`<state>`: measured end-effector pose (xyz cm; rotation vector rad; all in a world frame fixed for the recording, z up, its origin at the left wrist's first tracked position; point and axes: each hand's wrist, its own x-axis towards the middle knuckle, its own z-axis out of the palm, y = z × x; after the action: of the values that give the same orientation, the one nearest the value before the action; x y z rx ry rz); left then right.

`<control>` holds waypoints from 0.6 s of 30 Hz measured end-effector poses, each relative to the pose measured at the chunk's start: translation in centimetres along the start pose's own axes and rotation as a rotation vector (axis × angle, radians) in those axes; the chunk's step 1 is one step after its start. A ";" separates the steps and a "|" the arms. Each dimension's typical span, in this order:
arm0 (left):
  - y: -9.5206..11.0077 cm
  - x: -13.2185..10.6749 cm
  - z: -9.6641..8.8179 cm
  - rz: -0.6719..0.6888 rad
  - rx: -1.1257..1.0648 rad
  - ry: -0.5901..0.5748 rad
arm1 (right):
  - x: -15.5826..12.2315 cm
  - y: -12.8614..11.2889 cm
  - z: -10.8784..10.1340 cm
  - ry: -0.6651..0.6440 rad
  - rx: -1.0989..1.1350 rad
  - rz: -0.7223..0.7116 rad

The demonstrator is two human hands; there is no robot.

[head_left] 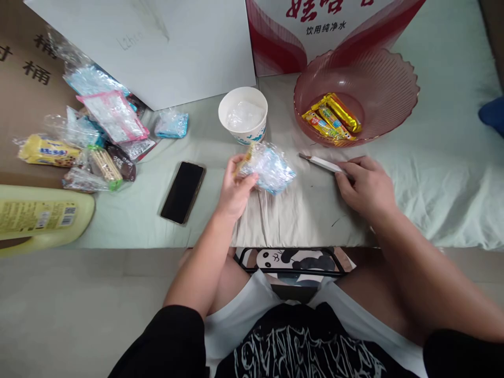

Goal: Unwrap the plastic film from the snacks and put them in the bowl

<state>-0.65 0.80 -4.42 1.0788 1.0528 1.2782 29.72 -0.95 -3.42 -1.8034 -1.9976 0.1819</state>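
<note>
My left hand (235, 188) is closed on a clear, blue-printed snack packet (268, 167) held just above the pale green sheet. A yellowish snack shows at the packet's left end. My right hand (367, 185) rests on the sheet with its fingers curled on the handle of a white utility knife (323, 163), whose blade points left. Behind the packet stands a white paper cup (243, 115) with crumpled clear wrappers inside. A pink ribbed plastic bowl (388, 89) at the back right holds a few yellow and red wrapped snack bars (331, 118).
A black phone (183, 191) lies face up to the left. Several snack packets (103, 137) are piled at the far left, one small blue packet (171, 125) apart from them. A yellow bottle (41, 219) lies at the left edge. White board (165, 47) and a red-white carton (315, 29) stand behind.
</note>
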 end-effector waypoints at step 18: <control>0.8 -1.3 1.4 0.037 0.372 -0.034 | -1.3 -4.7 1.1 -0.076 0.450 -0.409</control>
<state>0.53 -0.52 -3.35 1.3990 1.2813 1.1123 25.01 -2.70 -2.95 -1.1066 -2.1171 0.5279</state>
